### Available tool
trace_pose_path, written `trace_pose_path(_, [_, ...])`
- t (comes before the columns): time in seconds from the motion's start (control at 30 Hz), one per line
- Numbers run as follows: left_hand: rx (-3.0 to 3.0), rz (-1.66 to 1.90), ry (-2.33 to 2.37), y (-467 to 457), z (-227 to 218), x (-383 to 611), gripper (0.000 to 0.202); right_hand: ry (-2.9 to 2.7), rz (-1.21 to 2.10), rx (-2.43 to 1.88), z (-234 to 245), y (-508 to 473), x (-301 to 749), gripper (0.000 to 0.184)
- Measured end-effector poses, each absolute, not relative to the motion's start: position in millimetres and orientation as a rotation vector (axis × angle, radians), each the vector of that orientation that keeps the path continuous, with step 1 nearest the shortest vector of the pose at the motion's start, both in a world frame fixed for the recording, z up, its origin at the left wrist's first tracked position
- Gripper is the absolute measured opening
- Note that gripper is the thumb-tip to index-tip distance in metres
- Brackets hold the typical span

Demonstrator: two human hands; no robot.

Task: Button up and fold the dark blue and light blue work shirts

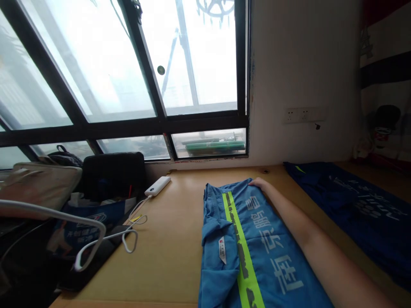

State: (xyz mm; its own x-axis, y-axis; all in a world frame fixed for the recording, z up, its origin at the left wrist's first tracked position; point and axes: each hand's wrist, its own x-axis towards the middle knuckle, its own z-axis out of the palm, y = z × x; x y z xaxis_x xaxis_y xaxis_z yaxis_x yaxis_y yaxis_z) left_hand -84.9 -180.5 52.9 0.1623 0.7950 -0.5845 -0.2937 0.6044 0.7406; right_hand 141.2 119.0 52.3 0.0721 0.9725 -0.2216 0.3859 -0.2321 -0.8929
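A blue work jacket (257, 256) lies folded on the tabletop, with a neon yellow stripe and large white characters running along it. Its collar, carrying a small white label (222, 250), faces left. My right hand (258, 184) is at the far right corner of the jacket, fingers closed on the cloth edge; the fingertips are small and partly hidden. My right forearm stretches along the jacket's right side. My left hand is out of the picture.
A second blue garment (349, 201) lies on the table (167, 239) to the right. On the left are a white power bank (158, 186) with a cable, a black chair back (113, 164) and several bags. Windows and a wall with sockets (304, 114) stand behind.
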Motion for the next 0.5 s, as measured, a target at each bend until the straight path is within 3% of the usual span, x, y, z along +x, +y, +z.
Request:
trace_pose_path(0.17, [0.972,1.147,1.379,-126,39,-80,0.049,-1.380,1.175,-1.569,50,137,145,0.020])
trace_pose_path(0.33, [1.022,1.137,1.342,-127,41,-72,0.044,-1.342,1.191,-1.486,70,126,185,0.031])
trace_pose_path(0.5, [0.758,1.040,1.153,-187,55,-69,0.041,-1.273,1.157,-1.470,111,107,241,0.033])
